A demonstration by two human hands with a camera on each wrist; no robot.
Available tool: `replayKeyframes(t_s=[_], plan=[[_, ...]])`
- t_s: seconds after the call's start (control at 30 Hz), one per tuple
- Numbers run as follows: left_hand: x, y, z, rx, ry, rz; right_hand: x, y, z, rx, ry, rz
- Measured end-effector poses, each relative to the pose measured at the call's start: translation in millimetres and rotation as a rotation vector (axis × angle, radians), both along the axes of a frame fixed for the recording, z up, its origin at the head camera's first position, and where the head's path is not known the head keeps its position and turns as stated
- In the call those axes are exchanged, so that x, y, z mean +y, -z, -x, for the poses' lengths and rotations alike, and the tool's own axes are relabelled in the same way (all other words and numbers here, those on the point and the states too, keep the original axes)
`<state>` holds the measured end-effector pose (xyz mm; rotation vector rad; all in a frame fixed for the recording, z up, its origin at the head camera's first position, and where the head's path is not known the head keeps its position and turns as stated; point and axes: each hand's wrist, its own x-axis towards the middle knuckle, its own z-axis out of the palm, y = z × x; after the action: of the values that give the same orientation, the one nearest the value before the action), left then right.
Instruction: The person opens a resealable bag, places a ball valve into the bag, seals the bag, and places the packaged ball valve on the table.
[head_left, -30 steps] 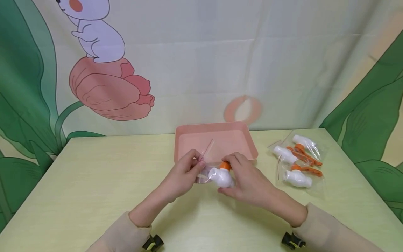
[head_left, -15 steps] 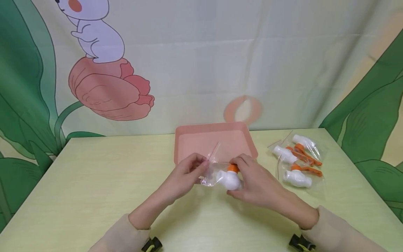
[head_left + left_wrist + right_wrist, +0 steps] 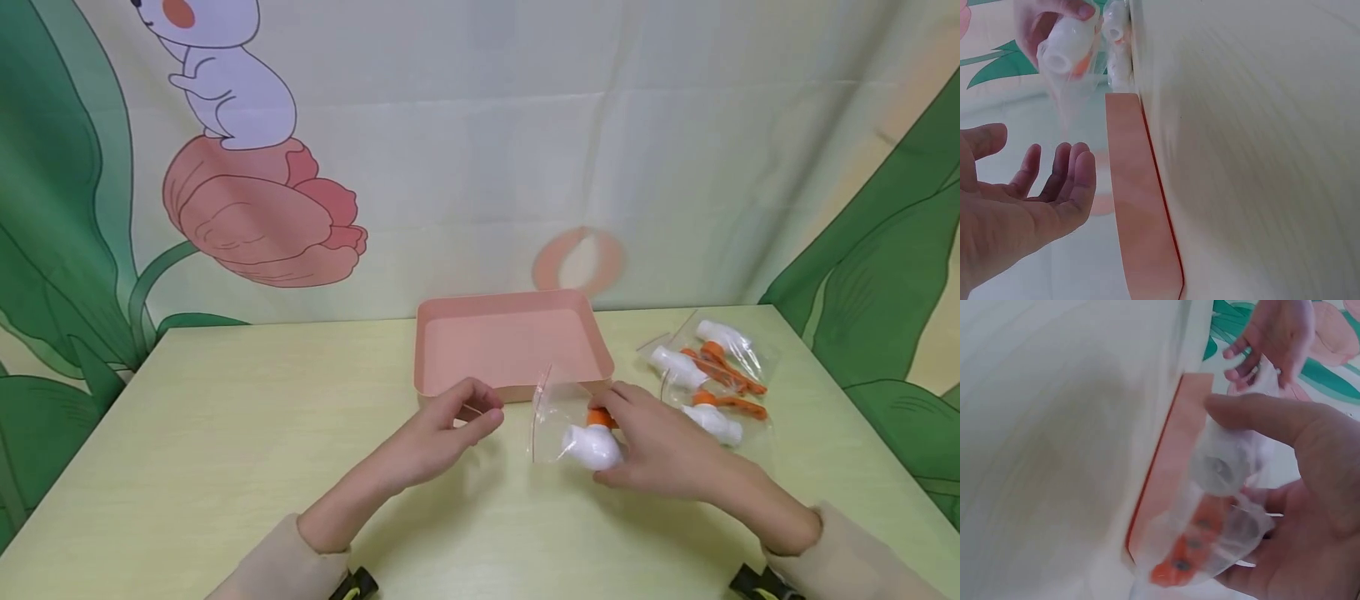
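Observation:
In the head view my right hand grips a white plastic ball valve with an orange handle, inside a clear zip bag. Thumb and fingers close round it from the right, and the bag's zip end sticks out to the left. The orange handle shows through the plastic in the right wrist view. My left hand is apart from the bag, with loosely bent fingers and nothing held. Its palm and spread fingers show in the left wrist view.
A shallow pink tray stands at the back of the table, just beyond both hands. To its right lie several similar bagged valves, close together. A printed curtain hangs behind the table.
The left hand has let go of the bag's zip end. My right hand has carried the bagged valve to the right, away from the left hand.

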<state>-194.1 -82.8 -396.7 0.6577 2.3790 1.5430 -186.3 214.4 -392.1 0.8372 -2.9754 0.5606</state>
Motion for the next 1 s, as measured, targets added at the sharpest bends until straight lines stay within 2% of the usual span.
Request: replayKeyframes(t_s=[0.3, 0.57, 0.77, 1.0], plan=[[-4.2, -1.5, -2.7, -0.009, 0.048, 0.068, 27, -8.9, -7.7, -0.071, -0.06, -0.083], [-7.6, -1.4, -3.2, -0.009, 0.085, 0.093, 47, -15.1, -16.7, -0.187, -0.165, -0.167], [-8.9, -1.2, -3.5, -0.005, 0.102, 0.102, 62, -12.8, -21.0, -0.27, -0.167, -0.216], [-12.0, 0.0, -4.5, -0.014, 0.12, 0.106, 81, -11.8, -22.8, -0.352, -0.12, -0.226]])
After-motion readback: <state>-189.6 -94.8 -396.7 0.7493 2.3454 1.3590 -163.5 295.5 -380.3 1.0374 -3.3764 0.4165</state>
